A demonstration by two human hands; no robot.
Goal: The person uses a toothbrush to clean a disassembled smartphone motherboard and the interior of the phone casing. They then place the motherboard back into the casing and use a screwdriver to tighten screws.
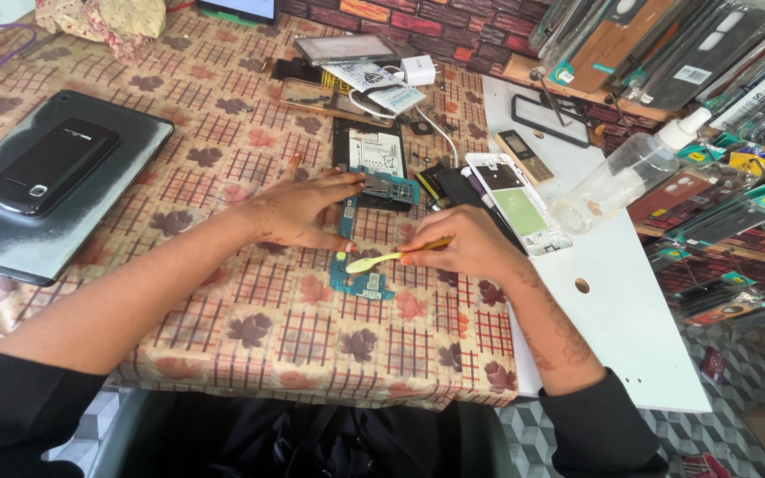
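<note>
The table [223, 133] carries a checked cloth printed with brown leaves, and a white board [617, 292] lies over its right part. On the left of the table sits a large dark grey tablet [11, 221], face down, with a black phone [49, 166] lying on its back. Far right, racks of packaged phone parts [737, 212] hang in rows above the board. A clear spray bottle [630, 173] lies on its side on the board, just beside an opened white phone frame [517, 202] showing a green panel. Farther off, near the middle, lies an opened phone [367, 152] with its battery showing, and beyond it a white charger plug [419, 67] with its cable.

The left hand [298, 211] lies flat on the cloth, fingers spread apart, fingertips pressing down on the far end of a teal circuit board [360, 281], a long narrow strip running from the opened phone toward the person. The right hand [462, 243] is just right of that strip, fingers clamped on a small yellow-handled brush [391, 257], held low and pointing left, its pale head touching or just over the near part of the circuit board.
</note>
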